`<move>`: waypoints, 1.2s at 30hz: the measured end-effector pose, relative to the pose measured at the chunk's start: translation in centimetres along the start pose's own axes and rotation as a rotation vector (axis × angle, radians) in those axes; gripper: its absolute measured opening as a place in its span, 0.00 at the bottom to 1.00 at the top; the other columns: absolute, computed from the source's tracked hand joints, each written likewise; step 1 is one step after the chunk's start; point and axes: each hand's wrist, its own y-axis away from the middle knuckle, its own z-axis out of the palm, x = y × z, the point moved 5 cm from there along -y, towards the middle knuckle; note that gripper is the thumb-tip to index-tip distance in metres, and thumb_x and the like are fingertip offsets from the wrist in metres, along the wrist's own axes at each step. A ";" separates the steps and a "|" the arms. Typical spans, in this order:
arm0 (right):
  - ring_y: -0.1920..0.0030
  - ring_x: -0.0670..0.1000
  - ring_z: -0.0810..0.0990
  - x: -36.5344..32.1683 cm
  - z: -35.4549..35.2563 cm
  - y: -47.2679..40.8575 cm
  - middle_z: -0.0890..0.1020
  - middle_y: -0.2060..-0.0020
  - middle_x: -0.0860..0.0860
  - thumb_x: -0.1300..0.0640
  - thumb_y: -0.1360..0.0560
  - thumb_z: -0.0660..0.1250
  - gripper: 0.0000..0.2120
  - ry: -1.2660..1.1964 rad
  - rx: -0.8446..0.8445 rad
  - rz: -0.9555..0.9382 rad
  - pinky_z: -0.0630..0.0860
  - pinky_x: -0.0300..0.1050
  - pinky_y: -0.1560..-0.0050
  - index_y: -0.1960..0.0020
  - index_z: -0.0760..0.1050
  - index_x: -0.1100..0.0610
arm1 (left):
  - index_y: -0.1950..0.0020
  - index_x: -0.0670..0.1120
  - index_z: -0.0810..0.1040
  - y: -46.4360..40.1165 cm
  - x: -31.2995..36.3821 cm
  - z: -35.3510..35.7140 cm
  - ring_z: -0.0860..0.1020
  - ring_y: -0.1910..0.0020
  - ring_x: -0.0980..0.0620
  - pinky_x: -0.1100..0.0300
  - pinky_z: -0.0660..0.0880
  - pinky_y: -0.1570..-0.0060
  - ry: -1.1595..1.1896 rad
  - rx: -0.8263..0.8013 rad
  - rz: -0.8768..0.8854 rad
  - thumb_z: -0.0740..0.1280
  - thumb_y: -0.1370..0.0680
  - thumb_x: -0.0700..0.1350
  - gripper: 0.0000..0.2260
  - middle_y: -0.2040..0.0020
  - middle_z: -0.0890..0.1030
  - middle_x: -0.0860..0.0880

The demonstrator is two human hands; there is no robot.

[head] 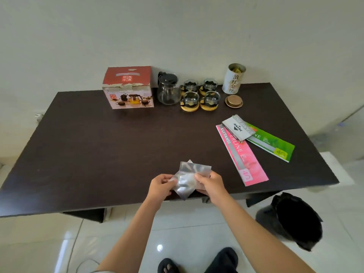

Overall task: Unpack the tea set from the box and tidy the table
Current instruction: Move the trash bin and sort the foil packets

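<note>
Both our hands hold clear plastic bags [190, 177] over the near edge of the dark surface [98, 146]: the left hand [162, 185] pinches their left side, the right hand [209, 183] grips their right side. Along the far edge stand the red tea set box [128, 88], the glass teapot [168, 90] just right of it, then four glass cups [201, 95] on round coasters. An open tea tin [234, 78] stands further right, its lid [233, 101] lying in front. Pink and green booklets [254, 146] lie right of our hands. A black bin [293, 219] sits on the floor.
</note>
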 end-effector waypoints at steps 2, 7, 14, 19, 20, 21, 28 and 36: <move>0.58 0.53 0.82 -0.1 -3.8 0.5 0.83 0.57 0.55 0.64 0.27 0.70 0.04 -0.014 0.090 -0.002 0.80 0.46 0.59 0.52 0.79 0.58 | 0.55 0.44 0.80 0.1 0.6 3.6 0.80 0.57 0.48 0.52 0.78 0.53 -0.060 -0.059 0.009 0.69 0.25 0.40 0.01 0.57 0.82 0.42; 0.64 0.46 0.78 -0.4 -15.4 1.1 0.79 0.63 0.49 0.63 0.27 0.70 0.06 -0.085 0.345 0.006 0.73 0.36 0.69 0.50 0.77 0.58 | 0.56 0.46 0.81 0.3 3.5 14.4 0.79 0.59 0.53 0.64 0.76 0.58 -0.327 -0.124 0.191 0.68 0.25 0.41 0.02 0.59 0.82 0.50; 0.67 0.53 0.73 0.9 -34.5 2.0 0.76 0.68 0.54 0.60 0.34 0.70 0.04 -0.345 0.702 0.079 0.72 0.46 0.63 0.65 0.75 0.59 | 0.41 0.41 0.76 0.9 6.2 35.0 0.74 0.41 0.46 0.61 0.65 0.41 -0.743 -0.212 0.675 0.67 0.25 0.46 0.15 0.43 0.76 0.45; 0.64 0.54 0.73 5.5 -45.1 1.6 0.73 0.67 0.56 0.69 0.28 0.62 0.08 -0.538 0.900 0.228 0.73 0.49 0.57 0.65 0.71 0.61 | 0.24 0.47 0.59 0.1 5.3 47.9 0.55 0.24 0.46 0.41 0.57 0.30 -1.385 -0.444 1.091 0.60 0.26 0.62 0.35 0.22 0.55 0.45; 0.63 0.55 0.74 6.4 -46.6 1.5 0.73 0.67 0.56 0.70 0.29 0.61 0.07 -0.545 0.922 0.262 0.74 0.48 0.58 0.63 0.71 0.62 | 0.24 0.46 0.60 -0.2 4.9 49.4 0.56 0.24 0.46 0.38 0.61 0.33 -1.486 -0.486 1.132 0.59 0.28 0.63 0.36 0.23 0.56 0.45; 0.64 0.55 0.74 7.7 -47.9 1.1 0.73 0.67 0.56 0.71 0.29 0.61 0.06 -0.532 0.940 0.290 0.74 0.48 0.60 0.62 0.71 0.63 | 0.25 0.45 0.61 -0.6 4.2 50.5 0.58 0.25 0.46 0.37 0.65 0.36 -1.556 -0.519 1.150 0.58 0.29 0.64 0.37 0.23 0.57 0.44; 0.44 0.51 0.77 14.2 -52.6 -1.8 0.76 0.50 0.50 0.50 0.20 0.59 0.10 0.060 0.941 0.583 0.69 0.38 0.54 0.42 0.70 0.53 | 0.23 0.46 0.57 -2.2 2.7 51.9 0.54 0.24 0.50 0.43 0.60 0.32 -1.551 -0.509 1.223 0.59 0.24 0.59 0.32 0.22 0.55 0.47; 0.70 0.48 0.70 16.8 -54.5 -3.0 0.73 0.66 0.51 0.57 0.22 0.64 0.15 -0.453 0.915 0.605 0.72 0.35 0.75 0.41 0.75 0.67 | 0.23 0.47 0.57 -2.3 2.8 52.2 0.52 0.24 0.51 0.44 0.57 0.31 -1.548 -0.511 1.186 0.58 0.24 0.59 0.32 0.22 0.54 0.48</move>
